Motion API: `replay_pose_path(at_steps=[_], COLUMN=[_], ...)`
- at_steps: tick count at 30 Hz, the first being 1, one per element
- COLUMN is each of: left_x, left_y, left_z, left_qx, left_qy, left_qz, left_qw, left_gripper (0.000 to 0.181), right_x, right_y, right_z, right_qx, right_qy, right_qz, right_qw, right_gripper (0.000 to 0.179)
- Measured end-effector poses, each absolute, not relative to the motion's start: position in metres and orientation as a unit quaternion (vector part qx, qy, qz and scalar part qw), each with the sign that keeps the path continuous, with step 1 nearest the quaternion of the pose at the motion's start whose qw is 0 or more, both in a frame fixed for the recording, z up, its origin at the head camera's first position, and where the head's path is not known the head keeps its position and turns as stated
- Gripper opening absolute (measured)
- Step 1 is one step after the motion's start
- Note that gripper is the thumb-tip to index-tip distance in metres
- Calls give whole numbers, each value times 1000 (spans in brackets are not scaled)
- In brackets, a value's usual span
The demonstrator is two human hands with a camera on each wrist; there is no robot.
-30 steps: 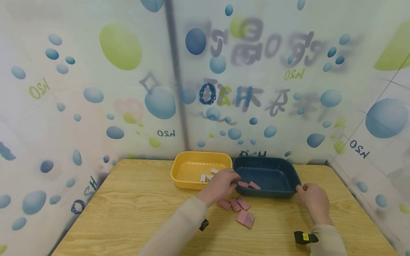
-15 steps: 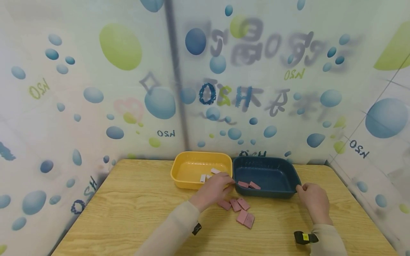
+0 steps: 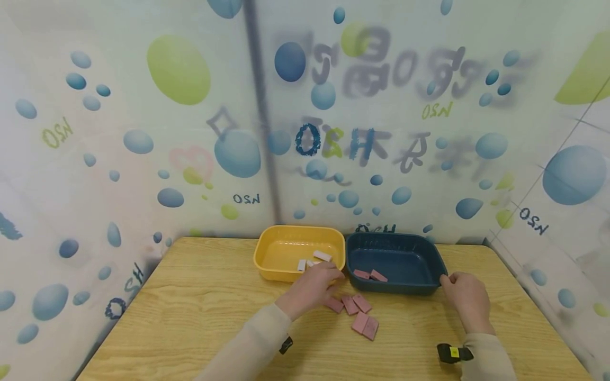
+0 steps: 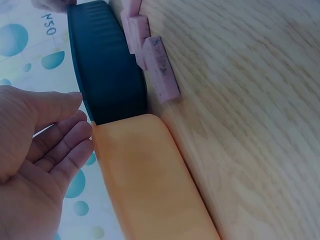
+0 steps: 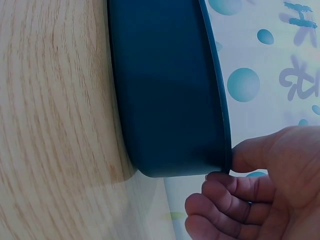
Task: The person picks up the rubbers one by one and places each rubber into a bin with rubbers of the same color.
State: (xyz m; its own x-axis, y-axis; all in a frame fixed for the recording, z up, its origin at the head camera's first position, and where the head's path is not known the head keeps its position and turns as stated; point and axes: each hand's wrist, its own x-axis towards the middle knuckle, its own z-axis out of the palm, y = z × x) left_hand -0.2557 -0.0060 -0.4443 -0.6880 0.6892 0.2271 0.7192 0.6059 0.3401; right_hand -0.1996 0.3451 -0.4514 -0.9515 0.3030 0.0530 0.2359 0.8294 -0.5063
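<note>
My left hand hovers at the front right corner of a yellow container. Nothing is held between its loosely bent fingers. White blocks lie inside the yellow container, partly hidden by that hand. On the right, my right hand pinches the rim at the front right corner of a dark blue container, thumb on one side and fingers on the other, as the right wrist view shows. Two pink blocks are visible in the dark blue container.
Several pink blocks lie on the wooden table in front of the containers, one partly behind my left hand. The two containers stand side by side near the back edge. A patterned curtain rises behind.
My left hand has moved left and slightly toward me, from beside the dark blue container's left end to the yellow container's corner. My right hand has stayed on the rim.
</note>
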Motion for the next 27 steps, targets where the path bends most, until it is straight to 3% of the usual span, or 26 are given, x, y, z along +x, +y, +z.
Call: replay_pose_path(at_steps=[27], left_x=[-254], left_y=[-19], left_z=[-457], left_qx=[-416], left_qy=[-894], left_qz=[-163], left_qw=[27], left_gripper=[13], right_x=[-200], right_y=[347], right_z=[-453], right_qx=[-143], right_qy=[-953], right_qz=[258], right_qw=[64], right_gripper=[35])
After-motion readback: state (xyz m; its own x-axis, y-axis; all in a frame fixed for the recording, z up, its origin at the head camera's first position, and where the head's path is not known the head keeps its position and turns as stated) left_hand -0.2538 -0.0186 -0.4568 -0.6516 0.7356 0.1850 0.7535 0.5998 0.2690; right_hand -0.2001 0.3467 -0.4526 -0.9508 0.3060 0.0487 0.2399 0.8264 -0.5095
